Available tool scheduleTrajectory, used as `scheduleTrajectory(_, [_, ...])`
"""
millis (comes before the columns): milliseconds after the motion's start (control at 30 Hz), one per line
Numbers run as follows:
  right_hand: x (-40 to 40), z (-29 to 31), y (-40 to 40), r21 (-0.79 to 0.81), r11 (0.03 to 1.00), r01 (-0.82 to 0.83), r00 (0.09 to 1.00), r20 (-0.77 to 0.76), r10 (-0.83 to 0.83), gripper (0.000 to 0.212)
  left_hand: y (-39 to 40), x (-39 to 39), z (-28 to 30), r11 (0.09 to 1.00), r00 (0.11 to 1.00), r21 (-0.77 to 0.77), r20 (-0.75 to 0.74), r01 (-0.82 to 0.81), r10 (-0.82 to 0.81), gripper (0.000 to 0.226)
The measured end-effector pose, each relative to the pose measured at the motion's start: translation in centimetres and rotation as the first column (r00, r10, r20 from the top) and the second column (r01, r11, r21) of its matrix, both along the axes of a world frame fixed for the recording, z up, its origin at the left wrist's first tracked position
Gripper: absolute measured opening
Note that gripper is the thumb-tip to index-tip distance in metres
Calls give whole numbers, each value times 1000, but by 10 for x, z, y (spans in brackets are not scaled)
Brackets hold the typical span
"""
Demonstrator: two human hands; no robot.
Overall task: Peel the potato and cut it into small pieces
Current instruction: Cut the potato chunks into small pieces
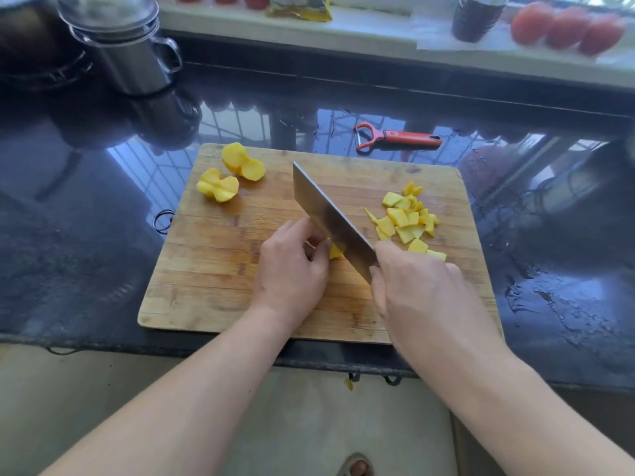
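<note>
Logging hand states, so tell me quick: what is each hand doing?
Left hand: holding the potato piece.
Right hand: gripping the knife.

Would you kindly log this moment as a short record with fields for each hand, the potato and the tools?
left hand: holds potato piece against cleaver
right hand: grips cleaver, blade on cutting board
cut pieces: piled right of blade
uncut chunks: two, board's far left
peeler: on counter beyond board

Single head view: looks forward and down, close over cutting board (213, 269) on countertop (86, 235).
</note>
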State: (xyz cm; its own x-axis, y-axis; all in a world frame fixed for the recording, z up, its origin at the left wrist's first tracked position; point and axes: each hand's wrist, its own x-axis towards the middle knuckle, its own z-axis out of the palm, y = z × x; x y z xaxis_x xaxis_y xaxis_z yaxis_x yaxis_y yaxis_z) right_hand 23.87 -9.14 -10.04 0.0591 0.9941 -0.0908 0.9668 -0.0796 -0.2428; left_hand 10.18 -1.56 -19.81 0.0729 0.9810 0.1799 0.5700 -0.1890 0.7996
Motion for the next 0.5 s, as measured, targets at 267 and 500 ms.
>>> scheduleTrajectory(267, [-8,-9,19,-52,998,21,1000,-2,-21,19,2,0,-2,1000,1000,6,0,-24,24,27])
scheduleTrajectory(500, [-1,-6,36,-95,995,39,996,-81,-47,14,0,1,-1,999,999,-13,-24,-30,29,21])
